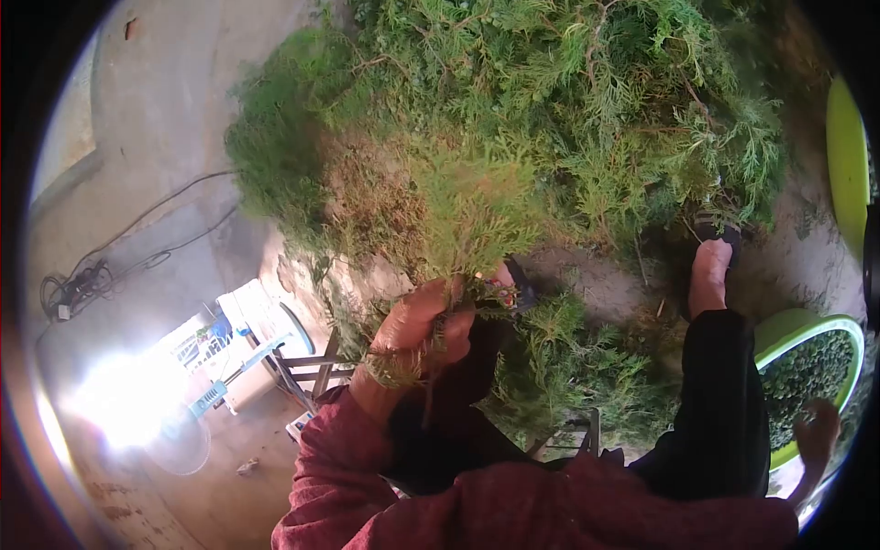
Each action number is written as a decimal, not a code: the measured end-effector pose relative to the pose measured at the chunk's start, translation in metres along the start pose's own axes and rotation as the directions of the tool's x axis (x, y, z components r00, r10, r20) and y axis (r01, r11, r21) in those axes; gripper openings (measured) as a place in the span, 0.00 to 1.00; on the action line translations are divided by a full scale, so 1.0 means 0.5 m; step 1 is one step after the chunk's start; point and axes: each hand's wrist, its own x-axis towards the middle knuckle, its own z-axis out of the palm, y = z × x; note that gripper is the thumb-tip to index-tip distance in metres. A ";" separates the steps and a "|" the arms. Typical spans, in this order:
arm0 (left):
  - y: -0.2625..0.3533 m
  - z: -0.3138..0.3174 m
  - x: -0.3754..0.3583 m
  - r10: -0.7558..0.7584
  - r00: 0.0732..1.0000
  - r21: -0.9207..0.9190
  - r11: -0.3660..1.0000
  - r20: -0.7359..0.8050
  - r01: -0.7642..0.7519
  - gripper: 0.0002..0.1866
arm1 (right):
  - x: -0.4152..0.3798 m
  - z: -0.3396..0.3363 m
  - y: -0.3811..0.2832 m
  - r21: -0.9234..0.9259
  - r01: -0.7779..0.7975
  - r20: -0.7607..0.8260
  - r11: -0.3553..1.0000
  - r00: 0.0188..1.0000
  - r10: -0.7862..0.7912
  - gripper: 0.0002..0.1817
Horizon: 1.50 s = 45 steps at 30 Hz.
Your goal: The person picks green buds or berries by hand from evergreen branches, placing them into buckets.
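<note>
Here, left fingers [456, 332] grip a leafy sprig [472, 211]

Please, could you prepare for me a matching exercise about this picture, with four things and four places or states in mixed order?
1. Left hand
2. Right hand
3. Heap of branches
4. Cable

A. Tangled, at the far left of the picture
B. Closed around a leafy sprig
C. Green, across the top of the picture
D. Near the green tub, at the lower right

Pairs: 1-B; 2-D; 3-C; 4-A
</note>
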 end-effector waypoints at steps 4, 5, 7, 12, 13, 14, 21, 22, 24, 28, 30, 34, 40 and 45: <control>0.005 0.018 0.013 0.085 0.985 0.143 0.988 -0.153 -0.063 0.15 | -0.199 -0.163 0.239 0.377 0.204 -0.233 0.903 0.965 -0.121 0.07; 0.010 0.013 0.010 0.114 0.966 0.194 0.979 -0.232 -0.069 0.15 | -0.261 -0.207 0.320 0.444 0.257 -0.300 0.859 0.945 -0.128 0.07; 0.013 -0.017 0.009 0.023 0.990 0.107 0.994 -0.141 -0.008 0.14 | -0.344 -0.297 0.410 0.507 0.361 -0.431 0.783 0.893 -0.133 0.07; -0.015 -0.015 0.032 0.275 0.933 0.530 0.840 -0.233 -0.115 0.12 | -0.307 -0.526 0.241 0.637 0.604 -0.557 0.479 0.790 -0.255 0.06; -0.019 -0.008 0.041 0.279 0.934 0.498 0.857 -0.223 -0.137 0.13 | -0.297 -0.570 0.198 0.676 0.686 -0.611 0.271 0.727 -0.314 0.07; -0.023 -0.001 0.049 0.282 0.935 0.464 0.872 -0.213 -0.157 0.15 | -0.286 -0.602 0.162 0.587 0.776 -0.688 0.230 0.628 -0.364 0.09; -0.053 0.021 0.075 0.261 0.930 0.660 0.751 -0.261 -0.025 0.12 | -0.302 -0.727 -0.039 0.738 0.474 -0.617 -0.481 0.184 -0.765 0.33; -0.047 0.056 0.069 0.367 0.874 0.787 0.616 -0.318 0.028 0.12 | -0.318 -0.734 -0.047 0.706 0.513 -0.660 -0.488 0.226 -0.717 0.23; -0.057 0.033 0.072 0.472 0.873 0.911 0.403 -0.126 -0.086 0.12 | -0.321 -0.716 -0.060 0.558 0.652 -0.751 -0.513 0.134 -0.647 0.15; -0.052 0.030 0.067 0.486 0.872 0.923 0.360 -0.059 -0.139 0.10 | -0.318 -0.687 -0.032 0.717 0.512 -0.651 -0.473 0.248 -0.717 0.09; -0.039 0.029 0.058 0.489 0.846 0.922 0.386 -0.212 0.007 0.09 | -0.304 -0.666 -0.027 0.574 0.743 -0.731 -0.344 0.274 -0.625 0.04; -0.037 -0.034 0.031 0.592 0.781 0.920 -0.387 0.200 0.058 0.09 | -0.266 -0.656 0.036 0.883 0.221 -0.452 -0.415 0.640 -0.621 0.03; -0.002 -0.261 -0.105 0.856 0.480 0.911 -0.026 -0.192 0.411 0.11 | -0.244 -0.572 0.097 0.737 0.011 -0.440 -0.676 0.767 -0.467 0.06; -0.156 -0.574 -0.298 0.575 0.775 0.657 -0.481 -0.264 0.581 0.09 | -0.200 -0.549 0.121 0.662 -0.013 -0.540 -0.749 0.685 -0.489 0.06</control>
